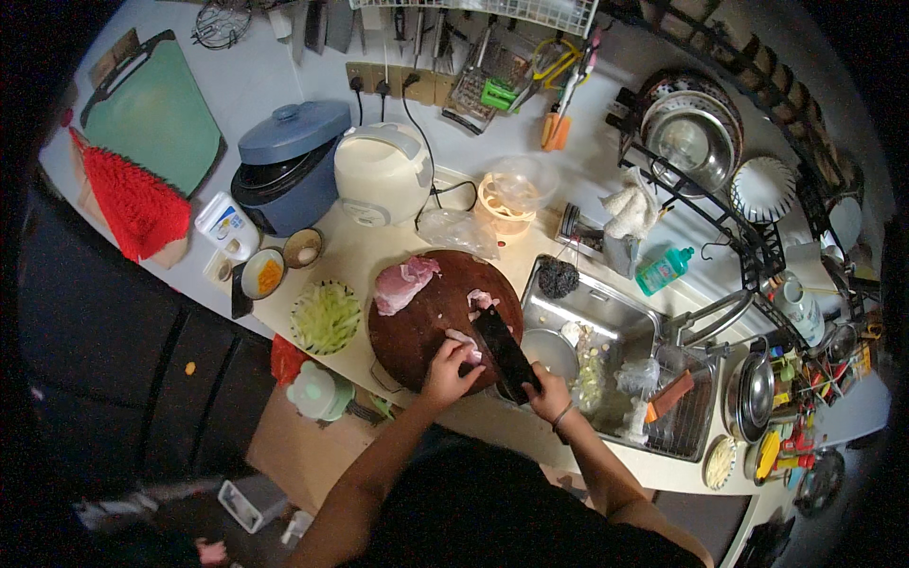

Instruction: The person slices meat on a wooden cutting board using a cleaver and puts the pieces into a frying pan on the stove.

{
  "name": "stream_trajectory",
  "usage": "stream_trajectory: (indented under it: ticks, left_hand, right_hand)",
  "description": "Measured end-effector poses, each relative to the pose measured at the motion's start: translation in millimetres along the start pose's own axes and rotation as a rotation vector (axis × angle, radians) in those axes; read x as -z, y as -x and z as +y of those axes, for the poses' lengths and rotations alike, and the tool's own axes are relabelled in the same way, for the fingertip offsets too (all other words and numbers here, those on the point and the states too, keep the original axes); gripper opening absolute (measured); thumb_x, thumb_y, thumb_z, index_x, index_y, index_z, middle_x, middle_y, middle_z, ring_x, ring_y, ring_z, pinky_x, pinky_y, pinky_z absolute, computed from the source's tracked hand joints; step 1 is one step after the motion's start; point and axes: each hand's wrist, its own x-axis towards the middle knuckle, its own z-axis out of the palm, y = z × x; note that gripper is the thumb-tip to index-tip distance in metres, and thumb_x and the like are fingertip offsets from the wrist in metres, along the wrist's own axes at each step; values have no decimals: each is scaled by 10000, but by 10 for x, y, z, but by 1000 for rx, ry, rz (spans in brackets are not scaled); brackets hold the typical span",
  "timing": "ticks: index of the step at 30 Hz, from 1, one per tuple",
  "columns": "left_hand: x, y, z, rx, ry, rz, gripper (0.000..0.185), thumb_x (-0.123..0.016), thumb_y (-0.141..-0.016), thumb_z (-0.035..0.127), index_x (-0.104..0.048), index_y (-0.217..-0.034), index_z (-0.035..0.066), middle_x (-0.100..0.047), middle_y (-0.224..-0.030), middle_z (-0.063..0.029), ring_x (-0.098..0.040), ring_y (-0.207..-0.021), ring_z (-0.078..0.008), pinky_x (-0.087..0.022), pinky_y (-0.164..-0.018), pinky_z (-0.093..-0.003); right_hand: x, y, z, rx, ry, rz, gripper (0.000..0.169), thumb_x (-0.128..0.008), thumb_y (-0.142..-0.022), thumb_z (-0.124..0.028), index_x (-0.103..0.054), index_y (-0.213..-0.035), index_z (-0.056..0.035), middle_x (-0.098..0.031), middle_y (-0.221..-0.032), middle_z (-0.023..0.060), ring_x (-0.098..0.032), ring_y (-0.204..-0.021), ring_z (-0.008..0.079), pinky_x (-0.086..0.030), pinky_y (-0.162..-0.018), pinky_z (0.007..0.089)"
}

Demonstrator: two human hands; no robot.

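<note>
A round dark wooden chopping board point(415, 348) lies on the counter before me. My left hand point(454, 373) is over its near part, its fingers on a strip of raw meat point(465, 344). My right hand point(550, 394) grips the handle of a dark-bladed cleaver point(503, 348), whose blade points away from me across the board's right side. Small cut pieces of meat point(480, 300) lie by the blade's far end. A larger chunk of raw meat point(405, 285) rests at the board's far left. Left of the board stands a bowl of pale green sliced vegetable point(325, 317).
The steel sink point(611, 298), with peelings and a metal bowl point(550, 353) in it, adjoins the board's right side. Behind the board stand a plastic bag point(458, 231), a white rice cooker point(383, 174) and an egg steamer point(508, 206). Small bowls point(263, 273) are at left.
</note>
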Motion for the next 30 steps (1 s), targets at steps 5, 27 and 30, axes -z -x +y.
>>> stream_trajectory:
  ticks: [5, 27, 30]
  left_hand:
    - [150, -155, -14, -188, -260, 14, 232, -650, -791, 24, -647, -1022, 0, -609, -1057, -121, -581, -963, -303, -490, -841, -389]
    - [-109, 34, -310, -114, -270, 28, 269, -552, -790, -14, -652, -1041, -8, -629, -1119, -147, -564, -1042, -339, -489, -887, -385]
    - [17, -30, -152, -97, -312, -11, 268, -557, -772, -24, -650, -1022, -6, -631, -1107, -142, -573, -1028, -346, -492, -880, -385]
  right_hand:
    - [192, -88, -43, 14, 153, -118, 354, -606, -797, -67, -478, -1127, -70, -626, -858, 273, -602, -804, 476, -485, -689, 532]
    - [-231, -673, -483, 79, 439, -329, 467, -554, -787, -54, -349, -1205, -94, -648, -895, 264, -641, -825, 462, -519, -706, 514]
    - [-267, -762, -335, 142, 402, -301, 489, -575, -786, -49, -346, -1215, -109, -637, -882, 276, -627, -811, 473, -511, -698, 508]
